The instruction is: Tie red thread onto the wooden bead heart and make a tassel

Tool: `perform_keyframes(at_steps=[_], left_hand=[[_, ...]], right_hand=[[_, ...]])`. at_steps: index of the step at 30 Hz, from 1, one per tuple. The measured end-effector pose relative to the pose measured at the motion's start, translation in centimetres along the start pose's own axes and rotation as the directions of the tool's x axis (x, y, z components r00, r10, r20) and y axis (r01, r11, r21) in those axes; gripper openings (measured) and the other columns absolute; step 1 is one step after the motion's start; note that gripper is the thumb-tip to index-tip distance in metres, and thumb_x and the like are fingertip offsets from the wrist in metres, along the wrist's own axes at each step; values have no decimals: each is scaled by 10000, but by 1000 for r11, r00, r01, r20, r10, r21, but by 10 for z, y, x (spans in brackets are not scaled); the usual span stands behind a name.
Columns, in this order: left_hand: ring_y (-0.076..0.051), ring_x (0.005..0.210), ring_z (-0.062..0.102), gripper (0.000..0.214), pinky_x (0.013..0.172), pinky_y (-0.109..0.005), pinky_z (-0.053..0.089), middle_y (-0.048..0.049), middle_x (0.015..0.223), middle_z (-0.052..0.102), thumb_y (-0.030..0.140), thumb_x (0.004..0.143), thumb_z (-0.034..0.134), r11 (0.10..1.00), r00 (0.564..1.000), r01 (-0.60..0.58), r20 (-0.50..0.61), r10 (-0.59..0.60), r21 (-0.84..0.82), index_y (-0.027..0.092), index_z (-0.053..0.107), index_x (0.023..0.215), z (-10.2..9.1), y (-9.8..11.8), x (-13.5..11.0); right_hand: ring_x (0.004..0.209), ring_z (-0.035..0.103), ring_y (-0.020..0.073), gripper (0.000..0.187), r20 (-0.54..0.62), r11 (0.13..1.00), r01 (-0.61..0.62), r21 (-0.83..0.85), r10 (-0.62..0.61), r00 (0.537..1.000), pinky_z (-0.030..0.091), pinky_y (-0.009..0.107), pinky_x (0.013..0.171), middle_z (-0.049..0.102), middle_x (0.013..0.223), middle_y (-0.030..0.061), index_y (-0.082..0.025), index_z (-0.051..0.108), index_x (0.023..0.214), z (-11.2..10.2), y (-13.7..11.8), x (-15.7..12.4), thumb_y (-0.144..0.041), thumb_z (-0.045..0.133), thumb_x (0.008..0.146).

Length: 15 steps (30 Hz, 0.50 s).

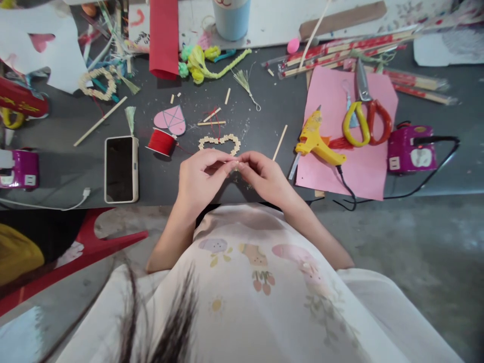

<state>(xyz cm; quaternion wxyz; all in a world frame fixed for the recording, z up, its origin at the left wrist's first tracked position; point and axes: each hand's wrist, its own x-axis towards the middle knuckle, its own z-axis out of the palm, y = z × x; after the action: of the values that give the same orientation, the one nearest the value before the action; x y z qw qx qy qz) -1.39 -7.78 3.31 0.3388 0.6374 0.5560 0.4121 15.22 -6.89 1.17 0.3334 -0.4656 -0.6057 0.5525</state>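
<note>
My left hand (204,176) and my right hand (264,176) meet at their fingertips over the near edge of the table. Both are closed in a pinch. Something small and pale shows between them, too small to name. Just beyond the fingers lies a heart-shaped outline of small pale pieces (231,137), a red thread at its top dip; my hands hide its lower part, and I cannot tell whether they touch it. A spool of red thread (162,142) lies left of it, near a pink paper heart (170,120) with dark thread across it. Thin wooden sticks (212,123) lie behind.
Right: a yellow glue gun (315,138) and scissors (362,108) on pink paper (344,174), beside a purple box (412,148) with a black cable. Left: a phone (121,169) and a white cable (75,205). Behind: a cup (231,22), red paper (163,38), wrapped sticks (340,53).
</note>
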Motion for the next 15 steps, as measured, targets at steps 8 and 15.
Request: perform_keyframes(at_steps=[8, 15], left_hand=[[-82, 626, 661, 35, 603, -183, 537, 18, 764, 714, 195, 816, 688, 1000, 999, 15, -33, -16, -11, 196, 721, 806, -1, -2, 0], [-68, 574, 637, 63, 563, -169, 516, 26, 725, 696, 235, 847, 672, 1000, 998, 5, -68, -5, 11, 193, 698, 809, 1, -6, -2]], right_hand=[[718, 571, 125, 224, -27, 995, 21, -100, -24, 999, 411, 250, 666, 684, 812, 19, -165, 674, 928, 1, -4, 1, -316, 509, 907], [710, 575, 126, 232, -67, 997, 5, -83, -11, 998, 428, 252, 671, 703, 833, 23, -164, 700, 915, 4, -3, 0, -323, 532, 892]])
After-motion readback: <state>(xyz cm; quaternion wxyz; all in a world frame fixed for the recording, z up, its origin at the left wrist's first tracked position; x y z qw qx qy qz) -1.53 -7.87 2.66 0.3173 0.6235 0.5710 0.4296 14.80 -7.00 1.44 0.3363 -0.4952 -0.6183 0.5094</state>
